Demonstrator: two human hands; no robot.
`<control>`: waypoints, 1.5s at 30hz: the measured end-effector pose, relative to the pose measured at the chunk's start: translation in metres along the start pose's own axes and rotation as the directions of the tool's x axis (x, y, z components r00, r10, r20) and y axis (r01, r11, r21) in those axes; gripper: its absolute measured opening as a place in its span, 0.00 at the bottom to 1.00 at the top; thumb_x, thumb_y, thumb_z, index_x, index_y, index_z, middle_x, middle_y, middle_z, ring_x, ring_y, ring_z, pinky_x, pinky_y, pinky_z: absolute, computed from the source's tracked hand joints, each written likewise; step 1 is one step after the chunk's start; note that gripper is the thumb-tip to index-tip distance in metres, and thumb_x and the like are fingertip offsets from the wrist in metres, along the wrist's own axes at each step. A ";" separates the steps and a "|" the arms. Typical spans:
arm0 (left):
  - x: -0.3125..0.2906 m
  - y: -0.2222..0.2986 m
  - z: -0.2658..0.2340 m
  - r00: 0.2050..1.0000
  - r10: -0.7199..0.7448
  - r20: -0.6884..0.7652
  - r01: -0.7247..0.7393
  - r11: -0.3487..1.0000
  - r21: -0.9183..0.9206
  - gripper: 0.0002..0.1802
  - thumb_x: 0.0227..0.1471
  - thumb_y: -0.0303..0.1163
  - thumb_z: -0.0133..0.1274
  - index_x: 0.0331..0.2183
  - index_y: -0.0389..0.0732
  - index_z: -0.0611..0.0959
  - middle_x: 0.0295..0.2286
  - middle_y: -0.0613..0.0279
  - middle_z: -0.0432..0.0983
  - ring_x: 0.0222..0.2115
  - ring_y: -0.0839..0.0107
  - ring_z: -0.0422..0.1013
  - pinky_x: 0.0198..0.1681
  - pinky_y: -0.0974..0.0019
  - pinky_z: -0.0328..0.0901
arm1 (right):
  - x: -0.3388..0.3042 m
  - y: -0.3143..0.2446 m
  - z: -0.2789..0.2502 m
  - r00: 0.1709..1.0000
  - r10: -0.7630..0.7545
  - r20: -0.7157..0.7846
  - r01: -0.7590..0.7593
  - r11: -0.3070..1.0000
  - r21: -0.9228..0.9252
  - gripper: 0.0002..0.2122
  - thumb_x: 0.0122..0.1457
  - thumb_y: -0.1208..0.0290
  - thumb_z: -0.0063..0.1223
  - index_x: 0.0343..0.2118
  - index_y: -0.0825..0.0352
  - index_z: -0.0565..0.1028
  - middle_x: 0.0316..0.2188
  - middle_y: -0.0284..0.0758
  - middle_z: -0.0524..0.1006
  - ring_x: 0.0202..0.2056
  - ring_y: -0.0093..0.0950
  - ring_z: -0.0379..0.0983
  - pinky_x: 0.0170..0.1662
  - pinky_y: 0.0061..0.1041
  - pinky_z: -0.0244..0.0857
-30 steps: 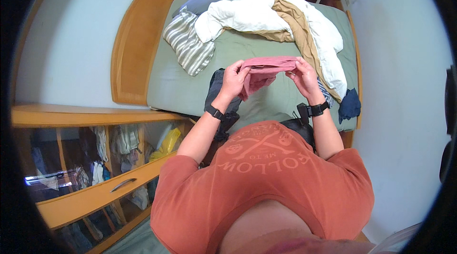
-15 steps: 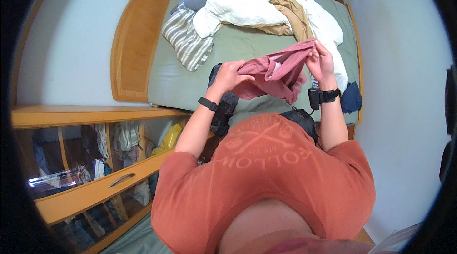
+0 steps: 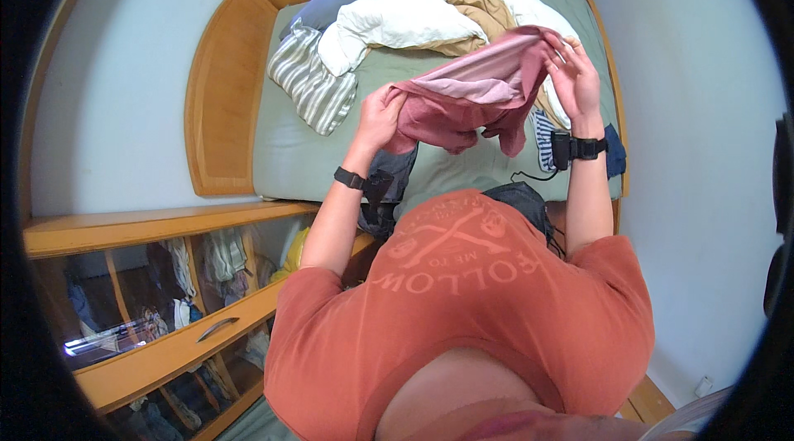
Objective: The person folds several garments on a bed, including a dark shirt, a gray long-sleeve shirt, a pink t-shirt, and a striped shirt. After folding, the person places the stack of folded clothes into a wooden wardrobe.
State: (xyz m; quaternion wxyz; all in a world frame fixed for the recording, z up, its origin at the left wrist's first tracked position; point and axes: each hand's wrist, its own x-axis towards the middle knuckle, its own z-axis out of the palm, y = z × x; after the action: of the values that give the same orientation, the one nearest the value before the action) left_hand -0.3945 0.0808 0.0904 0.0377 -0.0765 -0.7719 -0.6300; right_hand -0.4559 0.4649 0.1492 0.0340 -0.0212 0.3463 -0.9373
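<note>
A dusty-pink fabric garment [image 3: 442, 122] is stretched between my hands above the bed; whether it is a shirt or shorts I cannot tell. Its wide opening gapes along the top, baring a paler inner side, and loose folds hang below. My left hand [image 3: 380, 117] is closed round one end of the edge. At the opposite end, higher up, my right hand [image 3: 576, 83] pinches the cloth between thumb and fingers. Dark garments [image 3: 390, 176] lie beneath my left wrist. A blue-and-white striped cloth [image 3: 543, 141] lies beside my right wrist.
The bed [image 3: 289, 164] has a green sheet, a striped pillow [image 3: 313, 81] and a bunched white duvet [image 3: 397, 15]. Dark blue cloth [image 3: 615, 151] sits at its right edge. A wooden drawer unit [image 3: 165, 230] holding clothes is at lower left; a wall [image 3: 703, 193] rises right.
Both hands have moved apart, with my right hand rising. The pink garment is now spread wider and its opening shows more of the paler inside. The view has shifted slightly.
</note>
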 end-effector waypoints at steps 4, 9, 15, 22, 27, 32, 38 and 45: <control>0.008 0.028 0.028 0.986 -0.113 0.122 0.150 0.921 -0.359 0.15 0.69 0.26 0.50 0.53 0.30 0.80 0.48 0.61 0.81 0.46 0.76 0.74 0.52 0.68 0.70 | -0.014 0.034 0.034 0.912 0.266 0.311 0.127 0.539 -0.833 0.12 0.65 0.68 0.59 0.49 0.66 0.79 0.41 0.31 0.79 0.47 0.21 0.75 0.51 0.25 0.71; 0.002 0.065 0.054 0.938 -0.031 0.346 0.175 0.902 -0.395 0.16 0.70 0.28 0.50 0.56 0.33 0.78 0.48 0.63 0.79 0.48 0.76 0.72 0.55 0.68 0.68 | -0.053 0.162 0.048 0.586 0.610 0.534 0.225 0.511 -0.830 0.30 0.52 0.60 0.74 0.57 0.65 0.75 0.53 0.41 0.79 0.54 0.33 0.74 0.60 0.33 0.68; -0.014 0.058 0.002 0.976 -0.055 0.209 0.148 0.875 -0.461 0.22 0.67 0.32 0.54 0.59 0.35 0.75 0.56 0.55 0.75 0.58 0.66 0.71 0.63 0.61 0.64 | -0.010 0.188 0.046 0.852 0.269 0.450 0.128 0.726 -0.676 0.24 0.67 0.66 0.61 0.62 0.68 0.69 0.58 0.35 0.73 0.55 0.30 0.71 0.60 0.33 0.66; -0.073 -0.002 -0.021 0.929 -0.263 0.260 0.170 0.929 0.329 0.31 0.54 0.31 0.67 0.57 0.34 0.77 0.51 0.51 0.82 0.53 0.65 0.76 0.57 0.61 0.67 | 0.003 0.121 0.062 0.755 0.463 0.464 -0.563 0.820 0.099 0.20 0.75 0.60 0.43 0.62 0.66 0.70 0.60 0.38 0.75 0.61 0.34 0.71 0.68 0.42 0.59; -0.084 -0.028 -0.006 0.961 -0.257 0.100 0.240 0.959 0.153 0.20 0.57 0.32 0.65 0.50 0.37 0.84 0.39 0.49 0.86 0.39 0.69 0.81 0.45 0.62 0.72 | 0.019 0.102 0.069 0.851 0.349 0.393 -0.444 0.877 0.183 0.24 0.76 0.55 0.39 0.65 0.67 0.66 0.63 0.39 0.72 0.64 0.36 0.68 0.70 0.42 0.56; -0.065 -0.027 -0.023 0.977 -0.202 0.062 0.211 0.943 -0.258 0.21 0.62 0.28 0.59 0.54 0.30 0.80 0.47 0.59 0.83 0.47 0.75 0.75 0.54 0.66 0.70 | 0.018 0.102 0.060 0.873 0.373 0.314 -0.421 0.901 0.103 0.32 0.74 0.43 0.37 0.67 0.66 0.63 0.66 0.40 0.69 0.64 0.36 0.67 0.70 0.43 0.56; -0.052 -0.012 -0.024 0.961 -0.254 0.109 0.276 0.859 -0.432 0.23 0.63 0.27 0.58 0.57 0.32 0.77 0.51 0.57 0.79 0.50 0.71 0.75 0.57 0.63 0.69 | -0.013 0.146 0.043 0.793 0.609 0.021 -0.577 0.762 -0.293 0.20 0.70 0.57 0.54 0.60 0.61 0.71 0.49 0.30 0.77 0.49 0.29 0.77 0.59 0.38 0.68; -0.049 0.007 -0.015 0.949 -0.217 0.231 0.315 0.713 -0.627 0.32 0.58 0.26 0.62 0.61 0.34 0.71 0.54 0.57 0.76 0.54 0.67 0.73 0.59 0.61 0.68 | -0.055 0.165 0.075 0.754 0.529 0.390 -0.020 0.612 -0.791 0.32 0.58 0.62 0.70 0.62 0.71 0.71 0.54 0.38 0.79 0.53 0.29 0.75 0.59 0.31 0.68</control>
State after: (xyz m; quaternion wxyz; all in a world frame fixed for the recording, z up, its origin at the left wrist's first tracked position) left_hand -0.3457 0.0642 0.0922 -0.1371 -0.0169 -0.5050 -0.8520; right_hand -0.3878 0.2956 0.0982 0.2801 -0.2665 0.6682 -0.6356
